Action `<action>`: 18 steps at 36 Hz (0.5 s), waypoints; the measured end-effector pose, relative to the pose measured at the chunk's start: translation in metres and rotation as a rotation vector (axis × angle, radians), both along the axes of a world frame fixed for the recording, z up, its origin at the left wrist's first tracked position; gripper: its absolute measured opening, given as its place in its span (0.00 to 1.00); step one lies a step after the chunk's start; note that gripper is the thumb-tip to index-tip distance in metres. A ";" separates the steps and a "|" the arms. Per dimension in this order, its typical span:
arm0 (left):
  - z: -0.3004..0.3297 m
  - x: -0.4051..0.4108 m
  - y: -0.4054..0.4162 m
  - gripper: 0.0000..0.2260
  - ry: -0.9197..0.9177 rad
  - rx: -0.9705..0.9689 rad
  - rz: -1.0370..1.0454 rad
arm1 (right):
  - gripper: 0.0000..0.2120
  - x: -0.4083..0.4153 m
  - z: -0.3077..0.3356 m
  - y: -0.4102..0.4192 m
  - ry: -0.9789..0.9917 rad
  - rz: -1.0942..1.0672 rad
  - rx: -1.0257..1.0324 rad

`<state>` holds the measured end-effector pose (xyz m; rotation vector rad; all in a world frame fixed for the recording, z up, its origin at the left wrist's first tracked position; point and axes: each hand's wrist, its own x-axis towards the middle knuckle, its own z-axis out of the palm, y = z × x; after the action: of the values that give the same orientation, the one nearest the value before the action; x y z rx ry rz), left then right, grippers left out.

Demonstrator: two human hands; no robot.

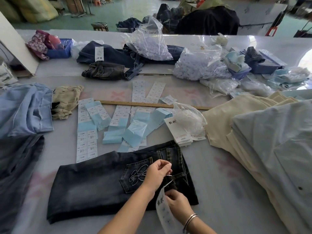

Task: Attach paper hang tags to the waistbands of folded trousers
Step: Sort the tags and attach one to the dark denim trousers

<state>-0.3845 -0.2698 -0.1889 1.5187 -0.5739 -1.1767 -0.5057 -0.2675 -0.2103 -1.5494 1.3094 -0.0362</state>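
Grey cloth covers the long work table (pixel 211 166) in a big workshop, with bags and dark garments piled on the floor behind it. From the head camera, a folded pair of dark jeans (pixel 94 183) lies near the front edge, its waistband to the right and an embroidered back pocket (pixel 136 174) facing up. The left hand (pixel 156 173) rests over that pocket, its fingers curled and pinching a thin white string (pixel 169 179) at the waistband. The right hand (pixel 177 203), a silver bangle on its wrist, pinches the top of a white paper hang tag (pixel 163 210), which curls down just off the jeans' waistband edge. The string runs from the tag towards the left hand. Beyond the jeans lie strips of blue-and-white stickers (pixel 118 122), a wooden ruler (pixel 152 104), a stack of hang tags (pixel 180 134) under a clear bag, and to the right a pile of cream trousers (pixel 224 122).
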 end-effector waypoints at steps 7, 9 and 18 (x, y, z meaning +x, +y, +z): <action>-0.006 0.007 0.007 0.04 0.008 0.039 -0.005 | 0.12 0.017 0.003 0.012 -0.174 -0.128 0.163; -0.010 0.010 0.011 0.04 0.028 0.068 0.033 | 0.12 0.022 0.009 0.012 -0.293 -0.241 0.275; -0.004 0.024 0.011 0.05 0.078 0.028 0.102 | 0.15 0.012 0.060 -0.027 0.285 0.351 -0.390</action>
<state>-0.3608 -0.2589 -0.1927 1.5010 -0.4242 -1.1637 -0.4933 -0.2945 -0.1503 -2.1662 1.2780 0.1658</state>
